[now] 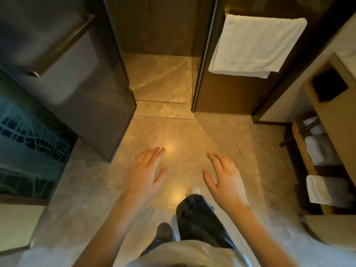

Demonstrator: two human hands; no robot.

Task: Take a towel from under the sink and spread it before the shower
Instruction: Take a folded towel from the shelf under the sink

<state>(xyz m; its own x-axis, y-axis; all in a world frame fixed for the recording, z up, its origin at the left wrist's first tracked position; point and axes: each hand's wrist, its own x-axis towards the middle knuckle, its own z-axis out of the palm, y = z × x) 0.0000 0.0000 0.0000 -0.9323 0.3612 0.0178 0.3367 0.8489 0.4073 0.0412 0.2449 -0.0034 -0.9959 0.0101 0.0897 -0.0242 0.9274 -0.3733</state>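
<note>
We hold both hands spread and empty over the floor point(192, 135). The folded towel point(319, 189) lies on the shelf point(316, 171) under the sink, low at the right, so our right hand point(224, 178) is nearer than our left hand point(146, 170); the shower threshold point(163, 110) lies ahead.

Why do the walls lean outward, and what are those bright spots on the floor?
In the head view, the wide-angle lens bends the straight shower door frame and vanity outward; warm overhead light leaves glare on the glossy floor between the empty left hand and right hand; the edges, including the folded towels under the sink, look smeared.
</note>
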